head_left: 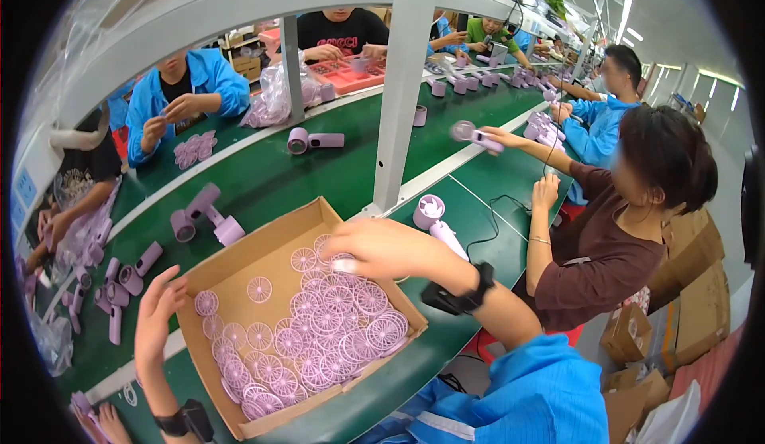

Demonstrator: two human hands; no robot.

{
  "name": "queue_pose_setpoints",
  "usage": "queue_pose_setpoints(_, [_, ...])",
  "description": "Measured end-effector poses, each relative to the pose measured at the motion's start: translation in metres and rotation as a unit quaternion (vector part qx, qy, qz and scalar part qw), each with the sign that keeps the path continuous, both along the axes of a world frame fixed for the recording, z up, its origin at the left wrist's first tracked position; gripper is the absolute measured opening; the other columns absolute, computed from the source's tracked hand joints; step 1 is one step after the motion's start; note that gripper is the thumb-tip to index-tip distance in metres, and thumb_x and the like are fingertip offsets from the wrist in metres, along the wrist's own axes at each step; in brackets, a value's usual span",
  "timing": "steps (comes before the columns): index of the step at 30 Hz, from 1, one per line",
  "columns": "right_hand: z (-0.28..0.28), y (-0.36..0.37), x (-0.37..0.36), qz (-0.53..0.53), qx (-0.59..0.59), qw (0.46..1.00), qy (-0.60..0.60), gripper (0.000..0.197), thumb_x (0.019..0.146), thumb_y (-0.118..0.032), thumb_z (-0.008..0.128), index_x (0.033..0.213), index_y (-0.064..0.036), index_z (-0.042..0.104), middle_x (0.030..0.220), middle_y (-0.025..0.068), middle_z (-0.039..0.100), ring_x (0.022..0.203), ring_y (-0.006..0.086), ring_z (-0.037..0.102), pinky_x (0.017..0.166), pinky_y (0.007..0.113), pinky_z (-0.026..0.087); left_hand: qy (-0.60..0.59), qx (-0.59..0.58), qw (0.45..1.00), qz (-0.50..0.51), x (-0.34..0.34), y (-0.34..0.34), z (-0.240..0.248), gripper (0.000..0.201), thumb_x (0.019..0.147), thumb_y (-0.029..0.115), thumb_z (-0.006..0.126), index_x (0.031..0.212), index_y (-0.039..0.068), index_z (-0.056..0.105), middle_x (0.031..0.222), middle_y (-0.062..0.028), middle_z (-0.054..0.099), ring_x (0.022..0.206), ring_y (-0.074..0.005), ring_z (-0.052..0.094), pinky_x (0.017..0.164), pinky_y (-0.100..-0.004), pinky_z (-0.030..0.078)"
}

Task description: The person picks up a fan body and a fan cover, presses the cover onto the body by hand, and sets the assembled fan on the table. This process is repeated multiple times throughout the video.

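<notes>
A shallow cardboard box point(215, 262) lies on the bench in front of me, with many pale purple round spoked grilles point(327, 316) heaped toward its right and near sides. My left hand point(162, 308) is raised at the box's left wall, fingers apart, holding nothing. Over the far right part of the box is my right hand point(382, 246), its fingers bent down to the grilles. Something whitish shows at its thumb; whether that is a covering or a held piece I cannot make out. Dark bands circle both wrists.
Purple handheld fan bodies point(203, 213) lie on the green conveyor point(351, 145) beyond the box. A grey post point(405, 93) rises behind it. Just right of the box stands a fan with a white impeller point(430, 209). A co-worker in brown point(606, 213) sits close on my right.
</notes>
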State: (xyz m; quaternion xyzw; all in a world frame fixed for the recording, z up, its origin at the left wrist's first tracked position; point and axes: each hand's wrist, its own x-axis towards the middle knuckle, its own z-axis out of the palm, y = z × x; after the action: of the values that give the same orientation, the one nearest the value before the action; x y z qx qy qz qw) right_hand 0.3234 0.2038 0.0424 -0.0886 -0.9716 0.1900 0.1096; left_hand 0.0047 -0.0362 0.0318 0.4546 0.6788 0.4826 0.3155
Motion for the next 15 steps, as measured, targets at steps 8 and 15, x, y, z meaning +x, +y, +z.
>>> queue_pose_setpoints(8, [-0.064, -0.056, 0.089, -0.020, -0.055, 0.985, 0.160, 0.013, 0.080, -0.016, 0.065, 0.090, -0.0087, 0.068, 0.097, 0.0064, 0.062, 0.087, 0.0266, 0.056, 0.077, 0.035, 0.045, 0.149, 0.103, 0.981, 0.069, 0.042, -0.080, -0.069, 0.044, 0.095, 0.034, 0.044, 0.122, 0.002, 0.056, 0.124, -0.0137, 0.057, 0.120, -0.0222, 0.047, 0.103, -0.0379, 0.033])
queue_pose_setpoints(15, [-0.093, -0.074, 0.100, -0.069, 0.103, 0.962, 0.242, 0.018, 0.067, -0.008, 0.065, 0.057, -0.0069, 0.050, 0.055, 0.0055, 0.044, 0.049, 0.0231, 0.043, 0.045, 0.035, 0.032, 0.182, 0.180, 0.960, 0.116, 0.055, -0.091, -0.116, 0.059, 0.093, 0.034, 0.037, 0.044, 0.006, 0.051, 0.064, -0.0089, 0.060, 0.075, -0.0233, 0.052, 0.078, -0.0319, 0.038])
